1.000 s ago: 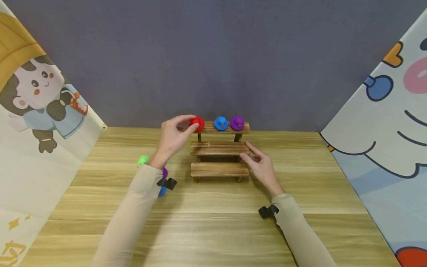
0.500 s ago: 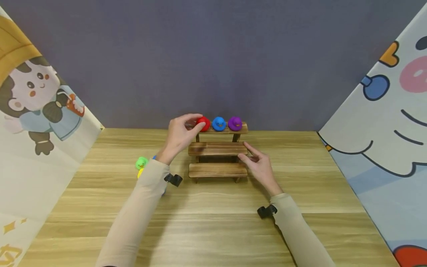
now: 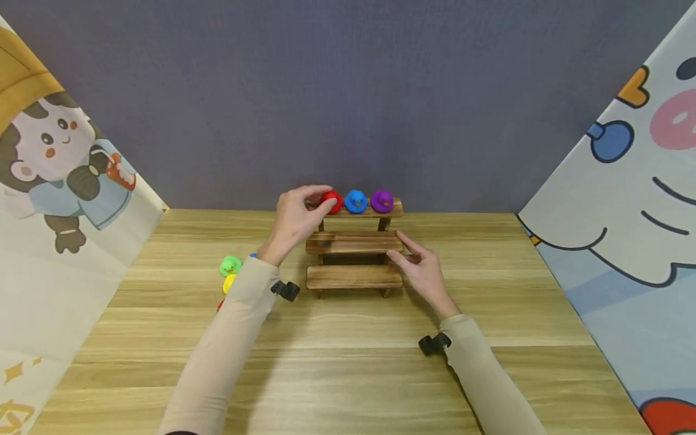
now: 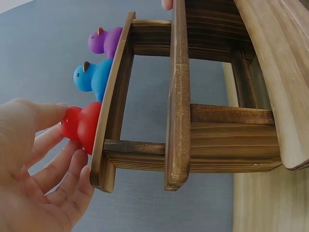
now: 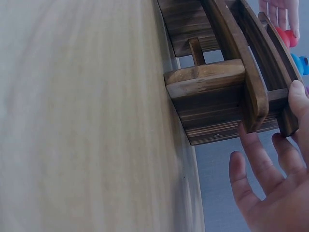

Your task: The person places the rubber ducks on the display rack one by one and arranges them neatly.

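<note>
My left hand (image 3: 293, 219) pinches a small red rubber duck (image 4: 87, 126) between thumb and fingers, at the left end of the top tier. The duck appears to sit on that tier. A blue rubber duck (image 3: 356, 202) and a purple rubber duck (image 3: 382, 201) stand to its right on the same plank. They all belong to the row on a three-tier brown wooden shelf (image 3: 353, 277). My right hand (image 3: 426, 277) grips the right end of the middle tier with thumb and fingertips; its other fingers (image 5: 241, 179) hang free beside the shelf.
Left of the shelf, a green duck (image 3: 231, 266), a yellow duck (image 3: 229, 283) and bits of red and blue lie on the wooden table (image 3: 348, 362), partly hidden by the left forearm. A grey wall (image 3: 348, 96) stands close behind, with printed panels at both sides.
My left hand has brought the red duck rightward along the top tier, closer to the blue duck, then stayed nearly still. The right hand keeps its place on the shelf.
</note>
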Demonstrator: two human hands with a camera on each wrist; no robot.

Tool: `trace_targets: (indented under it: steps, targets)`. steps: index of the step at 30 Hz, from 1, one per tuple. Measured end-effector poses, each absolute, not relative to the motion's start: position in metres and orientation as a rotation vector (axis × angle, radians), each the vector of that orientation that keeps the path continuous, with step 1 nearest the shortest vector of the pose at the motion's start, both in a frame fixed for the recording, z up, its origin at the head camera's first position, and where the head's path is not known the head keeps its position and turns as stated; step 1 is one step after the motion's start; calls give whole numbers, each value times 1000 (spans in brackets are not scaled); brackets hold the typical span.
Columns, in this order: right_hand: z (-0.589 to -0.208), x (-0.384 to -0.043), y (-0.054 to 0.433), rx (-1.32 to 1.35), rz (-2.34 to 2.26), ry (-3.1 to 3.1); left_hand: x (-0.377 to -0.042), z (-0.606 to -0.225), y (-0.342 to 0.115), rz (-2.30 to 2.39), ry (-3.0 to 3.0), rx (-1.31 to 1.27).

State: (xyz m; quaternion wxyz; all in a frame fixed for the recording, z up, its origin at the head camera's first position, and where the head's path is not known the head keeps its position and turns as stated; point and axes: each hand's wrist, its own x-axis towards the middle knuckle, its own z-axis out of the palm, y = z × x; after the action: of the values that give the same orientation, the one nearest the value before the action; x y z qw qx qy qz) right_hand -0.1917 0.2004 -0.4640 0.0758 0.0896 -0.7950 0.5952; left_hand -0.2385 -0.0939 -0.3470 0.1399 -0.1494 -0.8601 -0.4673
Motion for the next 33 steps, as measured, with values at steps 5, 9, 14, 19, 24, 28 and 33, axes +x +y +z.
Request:
trace_targets:
  steps: [5,9,14,19,24,28,33]
  targets:
    - [-463,-191,199,281,1774,-2375,-238,-345,-94,-1363,-2499,-438]
    - [-462,-191,199,286,1781,-2367,-238,-344,-95,-1370,-2512,-438]
    - [-462,-190,199,293,1797,-2367,-237,-343,-96,-1364,-2527,-433]
    - [-462,-190,199,291,1785,-2374,-236,-343,-98,-1351,-2539,-458]
    - [-462,-191,199,284,1779,-2375,-234,-344,-103,-1338,-2496,-462]
    - [-463,-192,200,283,1788,-2370,-231,-346,-107,-1353,-2449,-477]
    - [-462,-190,201,281,1780,-2387,-222,-347,-114,-1355,-2409,-474]
